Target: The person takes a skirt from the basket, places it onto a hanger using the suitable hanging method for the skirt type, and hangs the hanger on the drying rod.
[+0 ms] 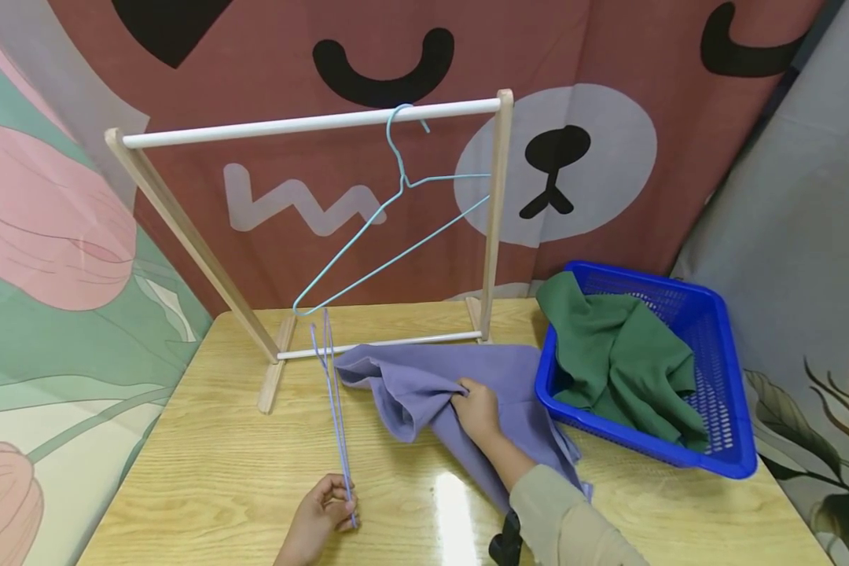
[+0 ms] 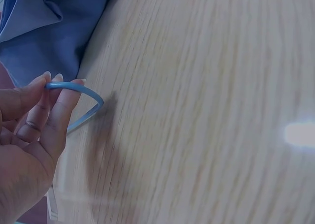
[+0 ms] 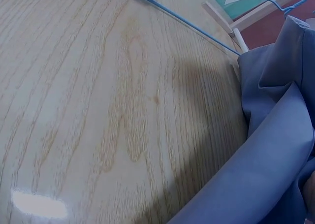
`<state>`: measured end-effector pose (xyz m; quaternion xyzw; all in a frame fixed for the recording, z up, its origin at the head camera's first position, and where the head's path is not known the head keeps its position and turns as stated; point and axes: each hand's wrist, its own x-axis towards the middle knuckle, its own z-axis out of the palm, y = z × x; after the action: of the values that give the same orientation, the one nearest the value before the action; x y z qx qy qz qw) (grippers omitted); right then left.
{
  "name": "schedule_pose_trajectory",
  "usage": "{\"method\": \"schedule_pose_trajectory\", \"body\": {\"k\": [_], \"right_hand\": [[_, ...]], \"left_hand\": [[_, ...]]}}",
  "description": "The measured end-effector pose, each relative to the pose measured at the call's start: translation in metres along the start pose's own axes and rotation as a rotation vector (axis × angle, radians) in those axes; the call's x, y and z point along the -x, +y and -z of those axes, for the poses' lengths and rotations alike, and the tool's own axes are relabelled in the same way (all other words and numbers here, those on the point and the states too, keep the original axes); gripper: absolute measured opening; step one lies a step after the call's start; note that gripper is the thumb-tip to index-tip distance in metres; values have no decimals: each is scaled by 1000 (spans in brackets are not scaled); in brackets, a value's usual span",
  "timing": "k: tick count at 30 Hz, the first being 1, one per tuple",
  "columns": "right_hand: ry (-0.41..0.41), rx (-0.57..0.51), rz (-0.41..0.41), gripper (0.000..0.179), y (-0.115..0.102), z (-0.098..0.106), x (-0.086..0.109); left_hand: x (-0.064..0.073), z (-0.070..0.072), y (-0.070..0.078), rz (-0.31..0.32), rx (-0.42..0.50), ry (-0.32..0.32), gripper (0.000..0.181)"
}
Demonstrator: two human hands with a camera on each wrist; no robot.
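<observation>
Near the table's front, my left hand (image 1: 323, 507) pinches one end of a thin purple wire hanger (image 1: 337, 417), which points away toward the rack. The left wrist view shows thumb and fingertips on the bent corner of this hanger (image 2: 100, 104). To its right, my right hand (image 1: 479, 410) grips a bunched fold of a purple garment (image 1: 495, 363) spread on the table. One edge of the garment is lifted and open toward the hanger. In the right wrist view the garment (image 3: 266, 160) covers nearly all of the right hand, so its fingers are hidden there.
Behind stands a wooden rack (image 1: 497, 236) with a white top bar (image 1: 276, 128). A light blue hanger (image 1: 347, 245) hangs from that bar. At the right, a blue basket (image 1: 732, 393) holds a green garment (image 1: 622, 354), partly draped over its rim. All stand on a wood-grain table (image 1: 205, 472).
</observation>
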<state>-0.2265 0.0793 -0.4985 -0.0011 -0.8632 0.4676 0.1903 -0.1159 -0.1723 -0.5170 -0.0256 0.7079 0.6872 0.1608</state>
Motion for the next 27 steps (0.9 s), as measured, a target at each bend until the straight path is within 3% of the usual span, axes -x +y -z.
{"method": "schedule_pose_trajectory", "body": {"k": [9, 27], "right_hand": [[35, -3, -16, 13, 0, 1, -7], [116, -91, -96, 18, -4, 10, -26]], "left_hand": [[0, -3, 2, 11, 28, -16, 29], [5, -7, 1, 12, 27, -136, 30]]}}
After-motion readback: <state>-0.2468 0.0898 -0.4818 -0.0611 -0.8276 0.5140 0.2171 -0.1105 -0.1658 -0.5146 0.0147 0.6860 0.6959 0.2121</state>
